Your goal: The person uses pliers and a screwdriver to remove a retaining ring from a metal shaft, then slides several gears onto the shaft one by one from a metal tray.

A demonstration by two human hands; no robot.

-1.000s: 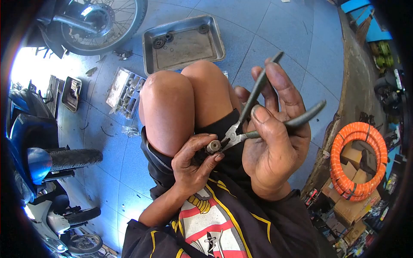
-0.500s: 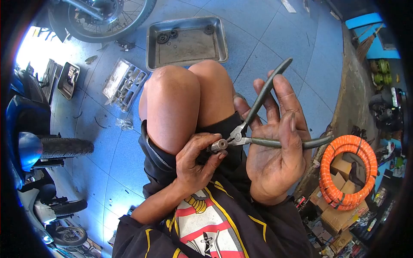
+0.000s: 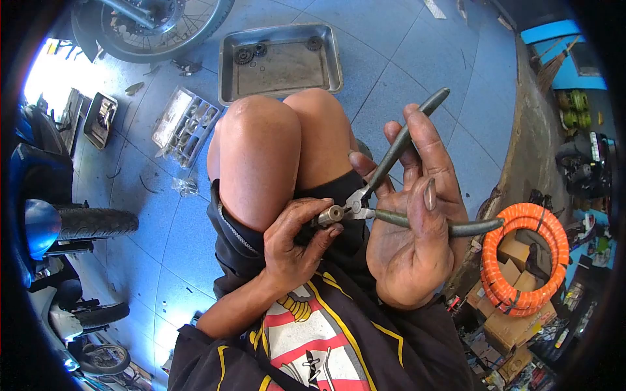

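Observation:
My left hand (image 3: pixel 291 242) is closed around a short metal shaft (image 3: pixel 330 216), whose round end with a centre hole faces up between thumb and fingers. Snap ring pliers (image 3: pixel 358 204) with dark green handles are in my right hand (image 3: pixel 415 225). The handles are spread wide: one lies across the fingers, the other passes behind the thumb. The narrow jaws point left, their tips right at the shaft's end. Both hands are over my lap, and the rest of the shaft is hidden by my left fingers.
Beyond my knees a metal tray (image 3: pixel 280 95) holds several gears and rings. To the left are a parts box (image 3: pixel 187 127), a small tray (image 3: pixel 100 121) and parked motorcycles (image 3: pixel 45 228). An orange-wrapped tyre (image 3: pixel 490 260) leans over cardboard boxes (image 3: pixel 515 326) at right.
The pliers' handles are spread slightly wider, with the lower one tilted further down. My right thumb has shifted a little left. My left hand keeps its hold on the shaft.

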